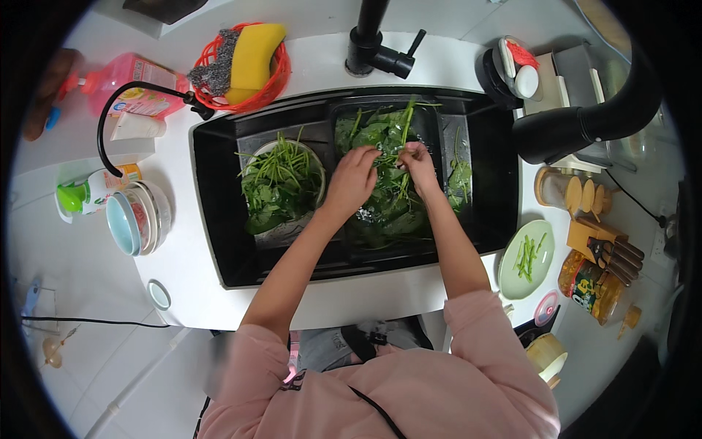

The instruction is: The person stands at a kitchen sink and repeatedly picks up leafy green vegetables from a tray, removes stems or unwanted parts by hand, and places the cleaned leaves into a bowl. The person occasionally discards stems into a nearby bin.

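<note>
Over a dark basin of water and leafy greens (pixel 384 214) in the black sink (pixel 219 258), both hands are held close together. My left hand (pixel 354 175) has its fingers bent among the leaves; whether it grips any is hidden. My right hand (pixel 418 164) pinches green stems (pixel 407 129) between thumb and fingers. To the left, a round bowl (pixel 322 178) in the sink holds more leafy greens with thin stems (pixel 282 164). A loose leafy sprig (pixel 459 178) lies in the sink right of the basin.
A black faucet (pixel 378 52) stands behind the sink. A red basket (pixel 282 71) holds a yellow sponge (pixel 255 55) and a steel scourer. Stacked bowls (pixel 123 219) stand left. At right are a green plate (pixel 510 280) with cut stems, a knife block (pixel 589 236) and an oil bottle (pixel 606 296).
</note>
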Demonstrator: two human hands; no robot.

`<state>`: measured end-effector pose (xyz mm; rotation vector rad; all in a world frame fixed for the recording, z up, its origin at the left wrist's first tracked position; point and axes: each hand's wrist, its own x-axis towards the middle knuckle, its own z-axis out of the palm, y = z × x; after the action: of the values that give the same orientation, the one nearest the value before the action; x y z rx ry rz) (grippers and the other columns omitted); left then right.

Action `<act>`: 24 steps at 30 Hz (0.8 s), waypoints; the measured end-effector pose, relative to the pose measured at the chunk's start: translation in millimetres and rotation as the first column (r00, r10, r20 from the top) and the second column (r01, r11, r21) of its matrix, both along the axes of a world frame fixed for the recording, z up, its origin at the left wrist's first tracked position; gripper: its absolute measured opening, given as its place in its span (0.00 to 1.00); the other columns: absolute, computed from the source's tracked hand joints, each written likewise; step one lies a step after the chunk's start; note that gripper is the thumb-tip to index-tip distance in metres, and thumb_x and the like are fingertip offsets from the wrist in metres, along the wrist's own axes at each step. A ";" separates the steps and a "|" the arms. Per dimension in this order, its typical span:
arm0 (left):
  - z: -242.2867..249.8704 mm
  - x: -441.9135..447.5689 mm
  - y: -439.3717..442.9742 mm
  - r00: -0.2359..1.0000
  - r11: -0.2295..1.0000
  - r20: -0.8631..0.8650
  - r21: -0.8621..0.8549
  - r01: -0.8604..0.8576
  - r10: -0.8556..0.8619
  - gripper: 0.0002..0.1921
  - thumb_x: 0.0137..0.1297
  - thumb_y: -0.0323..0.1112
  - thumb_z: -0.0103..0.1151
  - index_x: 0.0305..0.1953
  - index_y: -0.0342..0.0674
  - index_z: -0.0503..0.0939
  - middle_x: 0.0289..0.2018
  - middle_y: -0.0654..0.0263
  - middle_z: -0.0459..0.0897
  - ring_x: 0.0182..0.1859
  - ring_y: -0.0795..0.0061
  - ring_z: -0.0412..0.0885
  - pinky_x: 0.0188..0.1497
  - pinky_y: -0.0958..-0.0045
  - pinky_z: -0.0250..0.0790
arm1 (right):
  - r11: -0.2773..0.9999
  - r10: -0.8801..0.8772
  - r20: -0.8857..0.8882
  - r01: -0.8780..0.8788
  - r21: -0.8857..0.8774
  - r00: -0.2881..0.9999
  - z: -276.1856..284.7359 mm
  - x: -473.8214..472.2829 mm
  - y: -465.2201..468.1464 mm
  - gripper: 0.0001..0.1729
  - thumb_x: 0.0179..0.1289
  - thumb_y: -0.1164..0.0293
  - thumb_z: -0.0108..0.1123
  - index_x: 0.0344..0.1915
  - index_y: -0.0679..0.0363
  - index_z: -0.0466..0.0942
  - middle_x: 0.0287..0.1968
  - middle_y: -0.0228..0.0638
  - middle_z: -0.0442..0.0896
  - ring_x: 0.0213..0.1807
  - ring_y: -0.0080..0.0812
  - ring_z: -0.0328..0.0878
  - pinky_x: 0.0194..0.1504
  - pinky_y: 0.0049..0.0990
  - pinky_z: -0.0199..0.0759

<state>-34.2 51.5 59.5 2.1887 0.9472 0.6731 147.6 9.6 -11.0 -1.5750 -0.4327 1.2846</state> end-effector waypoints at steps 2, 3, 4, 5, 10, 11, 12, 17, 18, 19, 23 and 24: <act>-0.5 23.5 -0.9 0.995 0.934 0.089 -0.356 -0.021 0.056 0.21 0.52 0.22 0.48 0.51 0.38 0.69 0.51 0.59 0.69 0.51 0.61 0.70 0.49 0.67 0.64 | 0.994 0.068 0.058 -0.073 0.079 0.996 30.5 5.9 -13.3 0.11 0.57 0.79 0.53 0.40 0.62 0.65 0.30 0.30 0.73 0.28 0.20 0.70 0.30 0.17 0.63; -0.7 32.0 -0.2 0.988 0.855 0.124 -0.518 -0.015 0.092 0.23 0.52 0.21 0.47 0.53 0.38 0.68 0.53 0.59 0.68 0.52 0.62 0.70 0.49 0.68 0.64 | 0.988 0.095 0.091 -0.105 0.111 0.991 49.8 6.6 -19.6 0.10 0.57 0.79 0.53 0.40 0.62 0.65 0.30 0.30 0.72 0.28 0.19 0.70 0.30 0.16 0.63; -5.8 36.0 1.1 0.975 0.799 0.148 -0.600 -0.045 0.166 0.25 0.53 0.21 0.43 0.55 0.39 0.67 0.54 0.62 0.69 0.55 0.68 0.68 0.52 0.73 0.62 | 0.985 0.114 0.103 -0.126 0.116 0.988 65.9 5.4 -24.1 0.10 0.58 0.80 0.52 0.40 0.62 0.66 0.30 0.29 0.72 0.29 0.19 0.70 0.31 0.16 0.64; -13.9 37.9 3.2 0.943 0.738 0.274 -0.673 0.046 0.191 0.25 0.53 0.22 0.43 0.55 0.39 0.67 0.54 0.62 0.69 0.55 0.69 0.68 0.52 0.74 0.61 | 0.974 0.182 0.104 -0.194 0.118 0.978 78.1 7.3 -28.3 0.09 0.59 0.80 0.52 0.40 0.62 0.66 0.31 0.29 0.71 0.29 0.19 0.70 0.32 0.16 0.64; 10.7 60.9 1.8 0.878 0.563 0.463 -0.761 0.324 0.120 0.16 0.61 0.29 0.47 0.52 0.38 0.71 0.50 0.65 0.72 0.51 0.75 0.71 0.53 0.77 0.60 | 0.908 0.397 0.089 -0.405 0.109 0.914 104.6 31.8 -40.7 0.11 0.59 0.80 0.51 0.43 0.62 0.66 0.34 0.29 0.72 0.32 0.20 0.72 0.33 0.18 0.65; 14.4 65.3 0.1 0.899 0.570 0.433 -0.757 0.318 0.073 0.15 0.63 0.31 0.48 0.51 0.37 0.72 0.49 0.66 0.73 0.50 0.76 0.71 0.53 0.77 0.60 | 0.901 0.413 0.104 -0.422 0.098 0.905 103.2 35.0 -40.5 0.11 0.59 0.80 0.51 0.43 0.62 0.66 0.34 0.29 0.72 0.32 0.20 0.72 0.33 0.18 0.65; 6.7 66.2 1.5 0.903 0.571 0.415 -0.770 0.283 0.112 0.13 0.65 0.37 0.50 0.46 0.38 0.75 0.43 0.67 0.78 0.47 0.77 0.73 0.52 0.77 0.62 | 0.892 0.432 0.120 -0.443 0.091 0.894 103.5 37.2 -37.9 0.10 0.60 0.80 0.50 0.43 0.62 0.66 0.34 0.29 0.72 0.32 0.20 0.72 0.34 0.18 0.65; -2.8 52.4 14.6 0.680 0.526 0.447 -0.844 0.105 0.582 0.10 0.65 0.33 0.49 0.43 0.36 0.76 0.40 0.65 0.80 0.40 0.79 0.77 0.46 0.79 0.67 | 0.892 0.429 0.172 -0.447 0.075 0.886 107.0 38.8 -37.9 0.08 0.60 0.81 0.44 0.40 0.63 0.68 0.30 0.28 0.71 0.32 0.20 0.71 0.35 0.18 0.65; -2.3 46.2 17.1 0.675 0.548 0.437 -0.834 0.057 0.594 0.10 0.65 0.33 0.50 0.43 0.36 0.76 0.39 0.66 0.81 0.39 0.80 0.77 0.44 0.79 0.67 | 0.887 0.449 0.119 -0.458 0.058 0.885 107.1 39.9 -40.0 0.08 0.60 0.80 0.43 0.40 0.62 0.69 0.29 0.27 0.70 0.31 0.19 0.70 0.34 0.17 0.64; -1.3 41.1 19.0 0.669 0.569 0.427 -0.822 0.008 0.608 0.10 0.65 0.34 0.50 0.43 0.36 0.76 0.39 0.66 0.81 0.38 0.82 0.76 0.42 0.79 0.67 | 0.881 0.468 0.065 -0.471 0.041 0.881 106.2 42.4 -43.4 0.09 0.60 0.80 0.42 0.39 0.62 0.69 0.29 0.26 0.70 0.31 0.19 0.70 0.34 0.16 0.62; 4.2 29.1 20.6 0.648 0.656 0.392 -0.720 -0.225 0.653 0.10 0.64 0.34 0.51 0.41 0.35 0.77 0.35 0.68 0.81 0.35 0.84 0.75 0.37 0.79 0.66 | 0.868 0.494 -0.028 -0.495 -0.040 0.869 95.7 53.0 -45.0 0.10 0.59 0.79 0.38 0.37 0.60 0.70 0.24 0.25 0.68 0.27 0.18 0.67 0.30 0.16 0.60; 1.0 26.5 17.5 0.656 0.668 0.374 -0.692 -0.273 0.656 0.09 0.64 0.34 0.52 0.40 0.35 0.77 0.33 0.68 0.81 0.33 0.84 0.75 0.35 0.79 0.66 | 0.876 0.479 -0.054 -0.481 -0.036 0.876 89.6 54.6 -46.0 0.09 0.59 0.78 0.40 0.36 0.60 0.70 0.24 0.25 0.68 0.24 0.18 0.65 0.29 0.16 0.59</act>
<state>-7.6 69.0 60.5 1.0254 1.1972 1.0782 202.2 -36.4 78.7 -1.5267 -0.8095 1.7122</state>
